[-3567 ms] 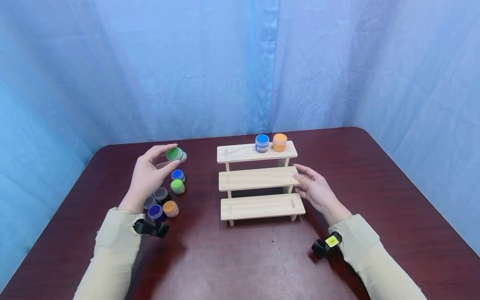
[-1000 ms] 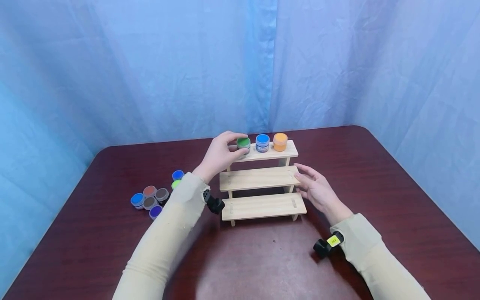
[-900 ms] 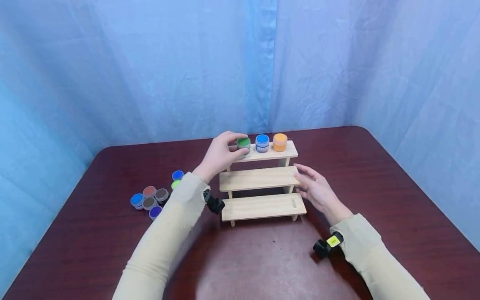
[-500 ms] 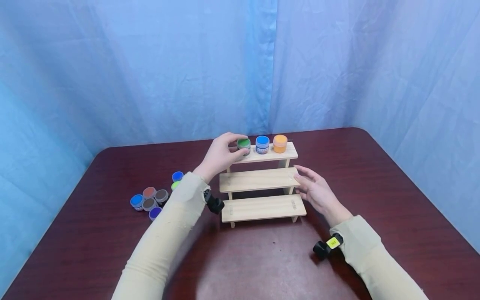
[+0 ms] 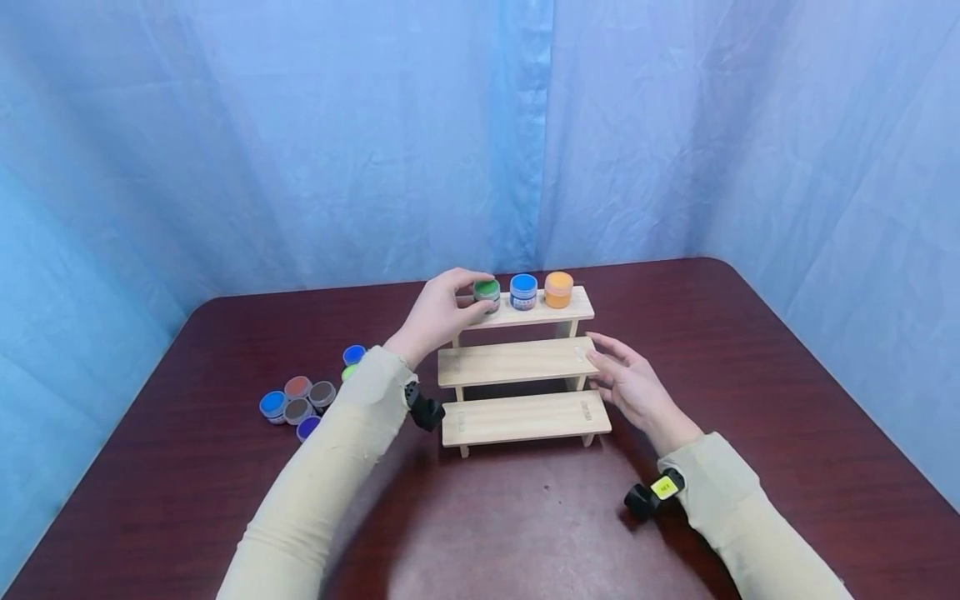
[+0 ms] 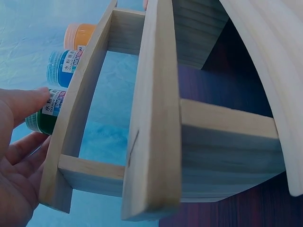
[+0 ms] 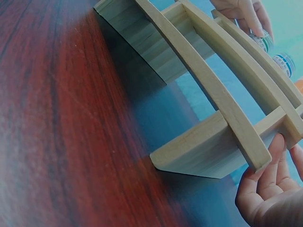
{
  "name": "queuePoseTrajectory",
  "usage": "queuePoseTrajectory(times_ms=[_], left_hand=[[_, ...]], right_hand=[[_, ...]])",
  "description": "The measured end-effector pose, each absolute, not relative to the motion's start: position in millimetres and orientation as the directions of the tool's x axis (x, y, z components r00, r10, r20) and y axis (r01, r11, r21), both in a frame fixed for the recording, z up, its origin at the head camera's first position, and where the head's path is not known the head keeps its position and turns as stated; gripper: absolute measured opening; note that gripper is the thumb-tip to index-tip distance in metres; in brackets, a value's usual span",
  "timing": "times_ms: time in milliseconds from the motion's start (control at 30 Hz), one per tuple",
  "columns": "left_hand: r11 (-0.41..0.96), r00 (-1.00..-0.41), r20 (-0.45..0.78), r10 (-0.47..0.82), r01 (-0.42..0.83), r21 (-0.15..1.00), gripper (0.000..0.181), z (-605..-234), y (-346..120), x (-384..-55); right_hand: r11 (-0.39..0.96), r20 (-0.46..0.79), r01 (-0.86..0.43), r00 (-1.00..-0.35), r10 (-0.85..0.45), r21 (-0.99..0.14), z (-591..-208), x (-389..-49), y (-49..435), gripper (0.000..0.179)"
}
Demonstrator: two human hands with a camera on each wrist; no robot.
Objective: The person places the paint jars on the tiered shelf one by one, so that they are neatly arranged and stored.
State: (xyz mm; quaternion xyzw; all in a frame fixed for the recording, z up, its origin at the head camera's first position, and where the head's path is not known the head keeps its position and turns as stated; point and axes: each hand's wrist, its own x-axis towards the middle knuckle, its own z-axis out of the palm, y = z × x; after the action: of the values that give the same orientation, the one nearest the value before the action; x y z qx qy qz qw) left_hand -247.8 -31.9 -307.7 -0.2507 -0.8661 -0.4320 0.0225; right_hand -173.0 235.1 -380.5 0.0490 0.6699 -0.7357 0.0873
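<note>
My left hand point(image 5: 437, 315) pinches a small paint jar with a green lid point(image 5: 487, 287) between thumb and fingers, on the left part of the top step of a three-step wooden display stand point(image 5: 517, 363). Its base sits right at the board in the left wrist view, where the green paint jar point(image 6: 47, 113) shows its label. Beside it on the same step stand a blue paint jar point(image 5: 523, 293) and an orange paint jar point(image 5: 558, 291). My right hand point(image 5: 637, 390) grips the right end of the middle step, thumb near its upper face; the right wrist view shows its fingertips against the wood.
Left of the stand, several more paint jars cluster on the dark red table point(image 5: 525, 525), among them a light blue one point(image 5: 273, 407), a reddish-brown one point(image 5: 297, 387) and a purple one point(image 5: 308, 429). My left sleeve point(image 5: 322, 475) partly covers this group. Blue curtains point(image 5: 375, 150) surround the table.
Since the oldest frame, my left hand has carried the green paint jar rightward from above the cluster onto the top step. Over the last second both hands have stayed nearly still.
</note>
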Motion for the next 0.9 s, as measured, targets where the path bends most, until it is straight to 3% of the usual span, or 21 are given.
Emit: queuePoseTrajectory(times_ms=[467, 900], left_hand=[[0.5, -0.87, 0.27, 0.413, 0.465, 0.731, 0.037, -308.7, -32.3, -248.5], [0.555, -0.857, 0.323, 0.402, 0.509, 0.658, 0.038, -302.3, -34.6, -245.6]], right_hand=[[-0.081, -0.19, 0.194, -0.98, -0.057, -0.978, -379.4, -172.8, 232.7, 0.059], [-0.086, -0.18, 0.186, -0.981, -0.07, -0.979, -380.0, -173.7, 232.4, 0.059]])
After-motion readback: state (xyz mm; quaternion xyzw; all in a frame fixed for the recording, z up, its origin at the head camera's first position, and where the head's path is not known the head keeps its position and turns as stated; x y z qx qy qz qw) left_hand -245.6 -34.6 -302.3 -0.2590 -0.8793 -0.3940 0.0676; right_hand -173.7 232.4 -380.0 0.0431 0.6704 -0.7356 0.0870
